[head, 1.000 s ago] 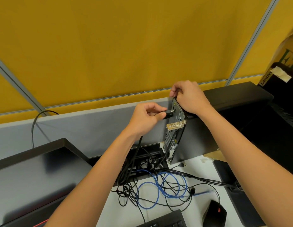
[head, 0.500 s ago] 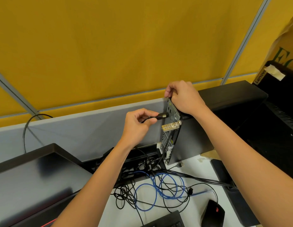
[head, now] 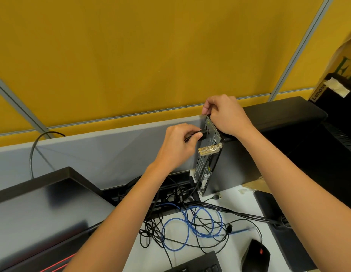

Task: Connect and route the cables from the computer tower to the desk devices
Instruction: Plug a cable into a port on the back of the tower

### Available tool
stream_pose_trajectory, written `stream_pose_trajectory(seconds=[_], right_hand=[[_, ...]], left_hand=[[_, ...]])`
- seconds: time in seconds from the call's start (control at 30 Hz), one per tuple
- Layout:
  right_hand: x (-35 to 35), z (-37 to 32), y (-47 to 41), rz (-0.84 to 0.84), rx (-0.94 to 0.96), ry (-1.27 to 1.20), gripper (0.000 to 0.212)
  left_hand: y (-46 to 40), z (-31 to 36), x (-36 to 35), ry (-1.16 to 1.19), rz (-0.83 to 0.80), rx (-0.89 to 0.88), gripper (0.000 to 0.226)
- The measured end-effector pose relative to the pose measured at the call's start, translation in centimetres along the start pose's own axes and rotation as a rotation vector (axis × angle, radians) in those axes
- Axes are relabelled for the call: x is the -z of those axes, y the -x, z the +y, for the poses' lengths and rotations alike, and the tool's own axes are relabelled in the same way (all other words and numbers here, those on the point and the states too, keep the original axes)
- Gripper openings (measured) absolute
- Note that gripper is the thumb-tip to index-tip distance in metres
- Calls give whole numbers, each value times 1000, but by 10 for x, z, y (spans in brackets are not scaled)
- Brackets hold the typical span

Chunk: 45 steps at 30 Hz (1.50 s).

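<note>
A slim black computer tower (head: pixel 229 165) stands upright on the white desk, its metal rear panel (head: pixel 205 163) facing left. My left hand (head: pixel 180 146) pinches a black cable plug (head: pixel 203 133) and holds it against the upper part of that panel. My right hand (head: pixel 225 114) grips the tower's top rear corner. A brass combination lock (head: pixel 209 149) sticks out of the panel just under the plug. Black cables and a coiled blue network cable (head: pixel 190 228) lie tangled on the desk below.
A monitor (head: pixel 39 209) stands at the lower left, its back towards me. A black mouse (head: pixel 256 256) and a keyboard's corner (head: pixel 198 265) sit at the bottom edge. A loose USB plug (head: pixel 217 197) lies by the tower's base. A yellow partition rises behind the desk.
My left hand pulled the plug a little away from the panel half a second ago and has now pushed it back against the upper ports. My right hand has stayed on the tower's top.
</note>
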State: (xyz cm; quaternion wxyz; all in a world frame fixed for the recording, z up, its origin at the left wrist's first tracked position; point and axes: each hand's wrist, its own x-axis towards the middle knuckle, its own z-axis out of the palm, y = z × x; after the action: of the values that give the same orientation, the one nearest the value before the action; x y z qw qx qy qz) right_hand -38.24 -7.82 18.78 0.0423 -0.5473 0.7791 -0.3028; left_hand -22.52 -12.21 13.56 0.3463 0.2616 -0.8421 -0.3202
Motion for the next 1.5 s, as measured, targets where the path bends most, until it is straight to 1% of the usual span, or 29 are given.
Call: stream_pose_trajectory(seconds=[0.2, 0.27, 0.33, 0.47, 0.77, 0.93, 1.17, 1.3, 1.37, 1.5], right_hand=[[-1, -1, -1, 2, -12, 24, 36], [-1, 1, -1, 7, -3, 27, 36], [-2, 2, -2, 6, 1, 36, 36], [-5, 2, -6, -5, -7, 65, 36], [-5, 0, -4, -30, -2, 69, 37], [-6, -1, -5, -33, -17, 65, 35], [-5, -4, -3, -38, -33, 66, 32], [-5, -6, -4, -52, -29, 75, 31], [-3, -4, -2, -63, -29, 71, 31], [0, -3, 1, -58, -15, 31, 32]], left_hand=[[-2, 0, -4, 59, 1, 89, 9], [2, -1, -7, 105, 29, 108, 9], [4, -2, -9, 112, 45, 80, 10], [-2, 0, -6, -30, -39, -65, 17], [-7, -3, -8, 53, -51, -84, 12], [-10, -5, -9, 51, -41, -115, 10], [-13, -3, -7, -75, -72, -186, 11], [-18, -1, 1, -183, -150, -271, 11], [-18, 0, 5, -183, -187, -266, 14], [-14, -5, 8, -161, -247, -184, 26]])
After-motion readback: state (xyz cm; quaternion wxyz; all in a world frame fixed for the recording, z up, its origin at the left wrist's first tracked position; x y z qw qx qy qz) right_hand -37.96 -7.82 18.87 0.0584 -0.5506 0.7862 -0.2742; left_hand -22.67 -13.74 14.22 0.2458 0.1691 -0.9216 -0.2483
